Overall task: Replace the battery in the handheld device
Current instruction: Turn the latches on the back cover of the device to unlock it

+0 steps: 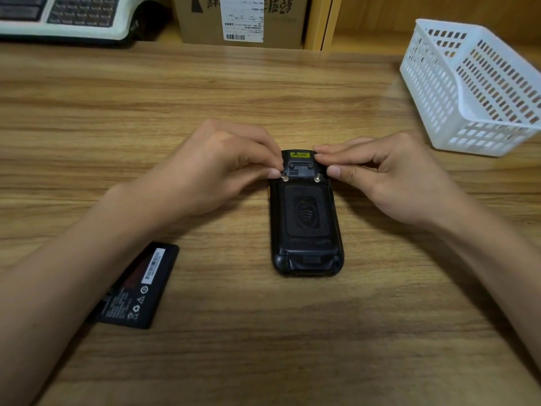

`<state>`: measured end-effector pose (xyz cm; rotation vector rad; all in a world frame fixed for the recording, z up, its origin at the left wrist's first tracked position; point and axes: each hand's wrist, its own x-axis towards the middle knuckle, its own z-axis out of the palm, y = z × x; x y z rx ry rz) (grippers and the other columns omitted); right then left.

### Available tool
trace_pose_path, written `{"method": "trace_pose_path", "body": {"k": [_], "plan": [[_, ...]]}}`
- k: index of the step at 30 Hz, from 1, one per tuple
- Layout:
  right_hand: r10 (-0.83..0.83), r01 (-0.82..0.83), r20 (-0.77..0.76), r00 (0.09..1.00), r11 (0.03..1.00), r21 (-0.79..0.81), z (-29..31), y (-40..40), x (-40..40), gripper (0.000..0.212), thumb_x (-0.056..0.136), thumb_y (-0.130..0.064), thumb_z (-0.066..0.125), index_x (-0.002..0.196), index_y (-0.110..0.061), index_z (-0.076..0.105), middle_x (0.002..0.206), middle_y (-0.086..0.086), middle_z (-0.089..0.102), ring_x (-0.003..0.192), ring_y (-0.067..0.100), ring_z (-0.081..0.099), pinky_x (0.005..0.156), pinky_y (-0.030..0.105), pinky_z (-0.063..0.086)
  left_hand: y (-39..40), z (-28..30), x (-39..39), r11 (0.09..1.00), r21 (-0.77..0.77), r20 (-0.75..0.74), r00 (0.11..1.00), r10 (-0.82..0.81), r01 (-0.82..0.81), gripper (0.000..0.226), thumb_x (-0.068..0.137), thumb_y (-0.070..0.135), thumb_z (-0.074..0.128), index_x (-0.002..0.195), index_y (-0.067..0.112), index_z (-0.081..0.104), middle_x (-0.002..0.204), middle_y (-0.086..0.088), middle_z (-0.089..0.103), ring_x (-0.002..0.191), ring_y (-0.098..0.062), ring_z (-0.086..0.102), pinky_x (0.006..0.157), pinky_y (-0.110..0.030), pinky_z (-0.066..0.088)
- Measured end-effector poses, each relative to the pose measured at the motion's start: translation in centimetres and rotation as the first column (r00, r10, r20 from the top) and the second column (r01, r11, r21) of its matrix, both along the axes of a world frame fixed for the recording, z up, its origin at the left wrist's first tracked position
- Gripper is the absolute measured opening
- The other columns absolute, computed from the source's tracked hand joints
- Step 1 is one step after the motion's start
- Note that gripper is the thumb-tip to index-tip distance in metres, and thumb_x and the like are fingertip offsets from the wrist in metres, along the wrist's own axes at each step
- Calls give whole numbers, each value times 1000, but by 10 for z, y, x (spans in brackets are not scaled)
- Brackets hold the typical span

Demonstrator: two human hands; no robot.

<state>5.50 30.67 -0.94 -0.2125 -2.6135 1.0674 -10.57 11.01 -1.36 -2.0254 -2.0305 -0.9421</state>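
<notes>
So the black handheld device (306, 218) is lying face down pretty much dead center on the wooden desk (263, 92), back cover on, long axis running 12 to 6 o'clock. Both hands are up at its 12 o'clock end. The left hand (216, 168) comes in from 9 o'clock and pinches the small metal screw (284, 178) on that side, while the right hand (389, 177) comes in from 3 o'clock with its fingertips closed on the device's top edge, just above the 2nd screw (317, 178). A loose battery (137, 288) sits flat at 7 o'clock, partly under the left forearm, well apart from the device. White slotted basket (474, 86) is off at 2 o'clock near the desk's edge. Cardboard box (243, 20) and a keyboard thing (67, 16) line the far edge. Lots of bare desk toward 6 o'clock.
</notes>
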Motion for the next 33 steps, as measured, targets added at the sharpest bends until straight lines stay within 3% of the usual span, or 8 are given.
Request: {"method": "trace_pose_path", "body": {"k": [18, 33], "plan": [[-32, 33, 22, 999, 999, -40, 2, -6, 0, 24, 86, -7, 72, 108, -16, 74, 112, -5, 72, 109, -1, 64, 104, 27, 47, 4, 0, 8, 999, 17, -119, 992, 49, -47, 13, 90, 12, 68, 87, 3, 77, 87, -8, 74, 75, -24, 70, 69, -33, 54], [-76, 77, 38, 996, 997, -21, 3, -14, 2, 25, 86, -10, 72, 109, -18, 74, 118, -5, 70, 114, -4, 61, 108, 28, 43, 3, 2, 12, 992, -21, -26, 992, 124, -124, 16, 88, 19, 66, 88, 7, 78, 86, -4, 73, 77, -21, 68, 71, -37, 55]]}}
